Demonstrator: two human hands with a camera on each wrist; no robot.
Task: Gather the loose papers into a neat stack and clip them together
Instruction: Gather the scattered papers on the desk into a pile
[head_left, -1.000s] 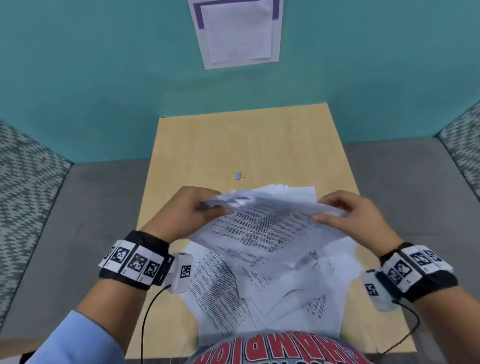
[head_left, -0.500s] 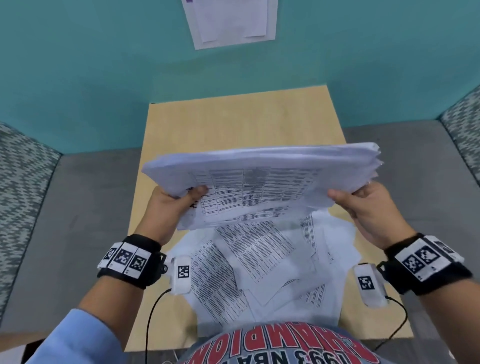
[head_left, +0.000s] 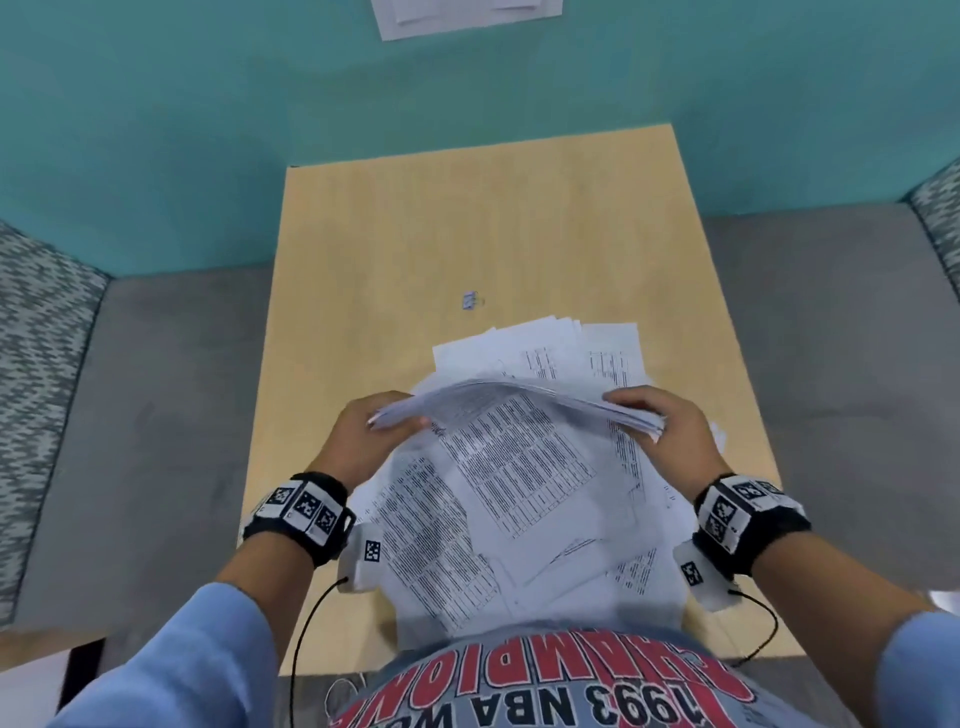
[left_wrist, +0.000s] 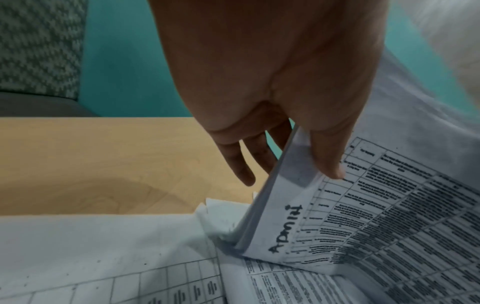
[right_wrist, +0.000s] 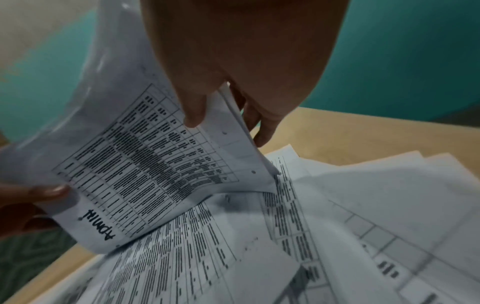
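Observation:
I hold a sheaf of printed papers (head_left: 514, 415) by its two short ends, low over the wooden table (head_left: 467, 223). My left hand (head_left: 374, 431) grips the left end, thumb on the printed face (left_wrist: 324, 160) and fingers behind. At the other end my right hand (head_left: 660, 421) pinches the sheaf (right_wrist: 161, 160) the same way. The held sheets bow and their lower edge touches the loose papers (head_left: 493, 545) spread beneath. A small binder clip (head_left: 471, 300) lies alone on the table beyond the papers.
More loose sheets (head_left: 571, 348) fan out behind the held sheaf. A teal wall (head_left: 260, 93) with a pinned notice (head_left: 467, 15) stands at the table's far edge. Grey seating (head_left: 156, 415) flanks the table on both sides.
Half a second ago the sheaf was raised high and spread wide; now both hands have brought it down onto the loose papers, with the hands closer together.

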